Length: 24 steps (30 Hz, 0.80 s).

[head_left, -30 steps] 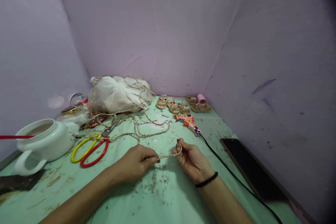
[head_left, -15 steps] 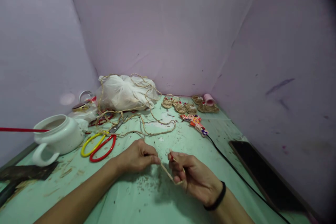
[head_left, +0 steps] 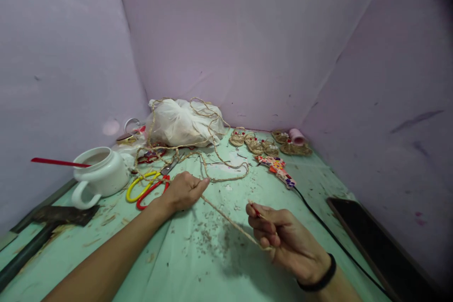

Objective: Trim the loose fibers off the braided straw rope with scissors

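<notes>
A straw-coloured twine (head_left: 231, 222) runs slanting between my two hands above the green tabletop. My left hand (head_left: 186, 192) is closed on its far end, close to the red and yellow handled scissors (head_left: 148, 187). My right hand (head_left: 283, 236), palm turned up with a black band at the wrist, is closed on the near end. A small red thing shows at its fingertips; I cannot make out what it is. More braided twine (head_left: 230, 179) trails loosely behind my left hand, over the white plastic bag (head_left: 180, 125).
At the left stand a white pot (head_left: 109, 174) holding a red stick and a dark hammer-like tool (head_left: 67, 216). Small woven pieces (head_left: 256, 145), a pink spool (head_left: 296, 137), a patterned glue gun (head_left: 278, 169) with black cord and a dark phone-like slab (head_left: 375, 240) lie right.
My hands have moved apart, lengthening the twine between them. The right hand has gone rightward and slightly down; the left is nearer the scissors. The view has shifted, so surroundings sit further right.
</notes>
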Each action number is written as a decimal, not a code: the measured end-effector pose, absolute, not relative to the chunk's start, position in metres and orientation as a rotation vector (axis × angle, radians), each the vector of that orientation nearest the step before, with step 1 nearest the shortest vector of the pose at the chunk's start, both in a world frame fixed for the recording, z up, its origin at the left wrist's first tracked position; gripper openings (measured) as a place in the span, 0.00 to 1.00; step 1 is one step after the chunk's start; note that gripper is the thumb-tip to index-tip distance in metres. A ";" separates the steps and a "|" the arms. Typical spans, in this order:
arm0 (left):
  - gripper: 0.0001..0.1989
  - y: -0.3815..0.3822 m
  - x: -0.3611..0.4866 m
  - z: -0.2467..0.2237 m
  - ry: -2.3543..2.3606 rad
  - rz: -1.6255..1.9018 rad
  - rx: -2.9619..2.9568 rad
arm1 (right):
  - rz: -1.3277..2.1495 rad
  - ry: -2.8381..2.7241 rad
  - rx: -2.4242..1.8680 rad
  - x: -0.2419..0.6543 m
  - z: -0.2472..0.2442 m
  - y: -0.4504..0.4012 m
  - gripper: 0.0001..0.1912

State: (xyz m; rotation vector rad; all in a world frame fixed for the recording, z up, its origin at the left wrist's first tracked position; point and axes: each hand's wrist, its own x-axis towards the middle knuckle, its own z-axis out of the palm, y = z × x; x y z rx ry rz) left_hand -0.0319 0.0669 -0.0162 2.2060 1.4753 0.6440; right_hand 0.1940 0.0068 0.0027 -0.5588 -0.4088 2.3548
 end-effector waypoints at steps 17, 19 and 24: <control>0.19 0.057 -0.031 -0.009 1.166 0.497 2.057 | 1.817 0.190 -0.895 0.224 -0.020 0.044 0.09; 0.15 0.053 -0.026 -0.007 1.086 0.441 2.029 | 1.697 0.256 -0.930 0.223 -0.016 0.045 0.10; 0.11 0.041 -0.013 -0.006 1.051 0.410 2.112 | 1.592 0.302 -0.951 0.218 -0.006 0.044 0.13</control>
